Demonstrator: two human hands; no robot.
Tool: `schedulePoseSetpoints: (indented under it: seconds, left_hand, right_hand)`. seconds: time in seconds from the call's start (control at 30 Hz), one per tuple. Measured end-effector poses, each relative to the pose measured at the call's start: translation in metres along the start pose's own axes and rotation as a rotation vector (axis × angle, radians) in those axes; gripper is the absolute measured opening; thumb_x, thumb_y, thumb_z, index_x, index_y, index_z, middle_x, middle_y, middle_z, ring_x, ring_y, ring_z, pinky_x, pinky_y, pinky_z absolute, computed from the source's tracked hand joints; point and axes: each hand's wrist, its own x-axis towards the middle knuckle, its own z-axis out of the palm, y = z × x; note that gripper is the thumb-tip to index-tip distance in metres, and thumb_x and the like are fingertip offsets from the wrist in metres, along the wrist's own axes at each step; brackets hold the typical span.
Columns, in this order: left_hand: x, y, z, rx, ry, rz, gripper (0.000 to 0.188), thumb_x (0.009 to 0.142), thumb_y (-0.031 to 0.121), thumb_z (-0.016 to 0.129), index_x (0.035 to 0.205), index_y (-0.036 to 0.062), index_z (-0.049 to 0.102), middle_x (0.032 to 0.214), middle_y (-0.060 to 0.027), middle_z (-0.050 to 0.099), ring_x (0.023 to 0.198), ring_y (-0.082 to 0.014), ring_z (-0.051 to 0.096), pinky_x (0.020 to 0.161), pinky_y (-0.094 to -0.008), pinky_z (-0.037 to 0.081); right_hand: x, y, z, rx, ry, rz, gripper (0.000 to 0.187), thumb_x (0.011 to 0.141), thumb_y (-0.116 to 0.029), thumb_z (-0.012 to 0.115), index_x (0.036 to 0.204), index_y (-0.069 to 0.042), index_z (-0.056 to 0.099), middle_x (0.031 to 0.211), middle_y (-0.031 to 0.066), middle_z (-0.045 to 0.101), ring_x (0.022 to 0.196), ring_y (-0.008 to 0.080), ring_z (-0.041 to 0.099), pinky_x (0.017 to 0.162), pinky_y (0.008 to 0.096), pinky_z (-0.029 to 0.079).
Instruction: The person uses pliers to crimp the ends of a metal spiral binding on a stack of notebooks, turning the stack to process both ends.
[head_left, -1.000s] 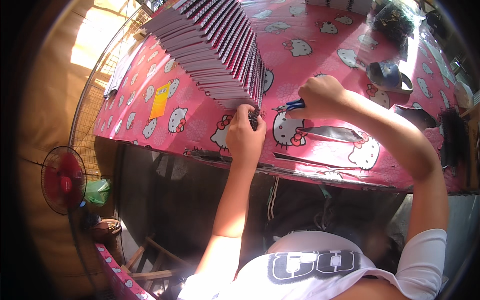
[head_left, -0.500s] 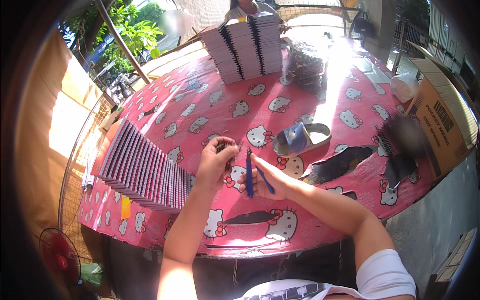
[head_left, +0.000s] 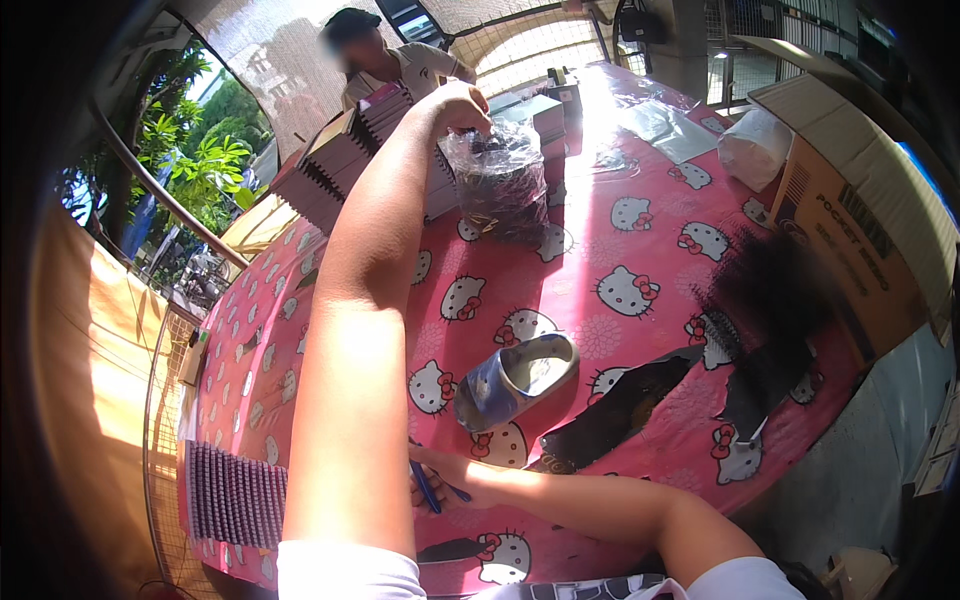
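My left arm stretches across the table, and my left hand (head_left: 462, 108) is at the top of a clear plastic bag (head_left: 500, 185) full of dark wiry coils. Its fingers curl downward at the bag's opening; what they grip is hidden. Low in front of me, partly behind my left forearm, my right hand (head_left: 450, 478) is closed on blue-handled pliers (head_left: 426, 487). The jaws of the pliers are out of sight. Just beyond that hand lies a blue and grey slipper (head_left: 515, 380) on the pink patterned tablecloth (head_left: 600, 330).
A row of spiral-bound notebooks (head_left: 235, 495) stands at the near left. Taller notebook stacks (head_left: 335, 165) rise at the back, where another person (head_left: 400, 65) is. To the right are a black bristly heap (head_left: 765, 290), a torn cloth patch (head_left: 620, 410) and a cardboard box (head_left: 830, 235).
My left hand has gone from beside the pliers to the plastic bag at the back. The pliers remain in my right hand. The view has shifted, showing more of the other person.
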Motion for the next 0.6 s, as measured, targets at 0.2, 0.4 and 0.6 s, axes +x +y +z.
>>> schedulePoseSetpoints:
  seconds: [0.2,0.4,0.6]
  left_hand:
    - [-0.035,-0.038,-0.033,0.056,0.335,0.096,0.047,0.071,0.045,0.077,0.099,0.0079,0.074,0.093,-0.0087,0.072,0.077,-0.0152,0.068,0.073,-0.0307,0.053]
    - [-0.275,-0.042,-0.102,0.233,0.269,-0.011,0.067,0.087,0.056,0.059,0.128,0.0035,0.057,0.128,-0.0166,0.058,0.114,-0.0276,0.058,0.097,-0.0337,0.045]
    - [-0.522,-0.154,-0.076,-0.103,0.172,-0.159,0.073,0.089,0.065,0.049,0.138,0.0114,0.052,0.144,-0.0152,0.044,0.134,-0.0277,0.042,0.110,-0.0407,0.034]
  right_hand:
    - [-0.002,0.000,0.014,-0.031,-0.029,0.031,0.075,0.085,-0.071,0.053,0.104,0.001,0.058,0.094,0.0118,0.061,0.085,0.0229,0.061,0.079,0.0398,0.054]
    - [-0.007,-0.010,0.000,-0.195,-0.088,-0.022,0.087,0.085,-0.080,0.029,0.113,-0.003,0.058,0.095,0.0141,0.065,0.088,0.0295,0.065,0.083,0.0425,0.051]
    - [-0.022,0.014,0.030,-0.577,-0.095,-0.177,0.050,0.094,-0.045,0.056,0.119,-0.006,0.037,0.104,0.0110,0.052,0.077,0.0266,0.062,0.072,0.0447,0.049]
